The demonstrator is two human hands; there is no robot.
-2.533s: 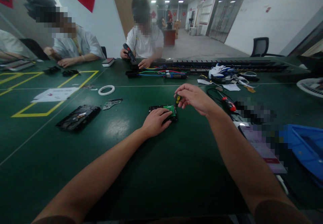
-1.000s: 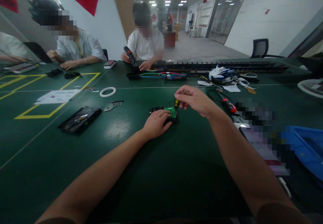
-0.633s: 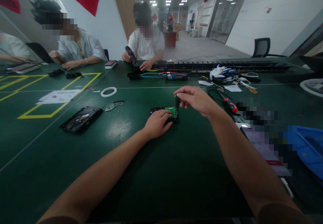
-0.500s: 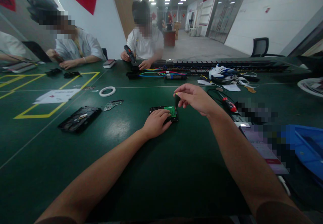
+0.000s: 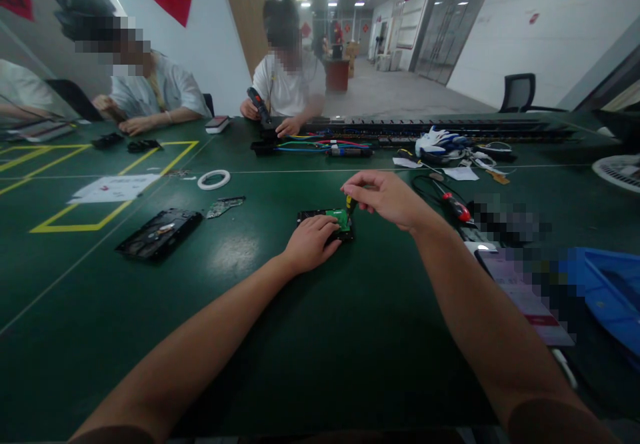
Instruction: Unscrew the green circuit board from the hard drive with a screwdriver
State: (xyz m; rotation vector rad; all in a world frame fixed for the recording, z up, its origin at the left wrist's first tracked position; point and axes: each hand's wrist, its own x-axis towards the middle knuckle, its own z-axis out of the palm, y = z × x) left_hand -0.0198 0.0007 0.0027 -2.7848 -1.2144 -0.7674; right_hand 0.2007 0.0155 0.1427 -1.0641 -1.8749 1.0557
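A small hard drive (image 5: 346, 236) with a black body and a green circuit board lies on the green table in front of me. My left hand (image 5: 313, 239) rests over its left part, fingers across the board and thumb along the near edge, holding it. Between thumb and fingertips, my right hand (image 5: 376, 194) pinches a small black and yellow screwdriver (image 5: 349, 203). The screwdriver stands nearly upright, its tip down at the right side of the board. Whether the tip sits in a screw is too small to tell.
Left of the drive lie a black open casing (image 5: 160, 232), a loose circuit board (image 5: 225, 207) and a white tape ring (image 5: 213, 179). To the right are a red-black screwdriver (image 5: 456, 208), a phone-like slab (image 5: 520, 291) and a blue tray (image 5: 607, 297). Two co-workers sit opposite, one holding a power tool (image 5: 259, 105).
My right fingers have shifted slightly on the screwdriver, and its yellow part shows lower down, below the fingertips. My left hand and the hard drive stay in place.
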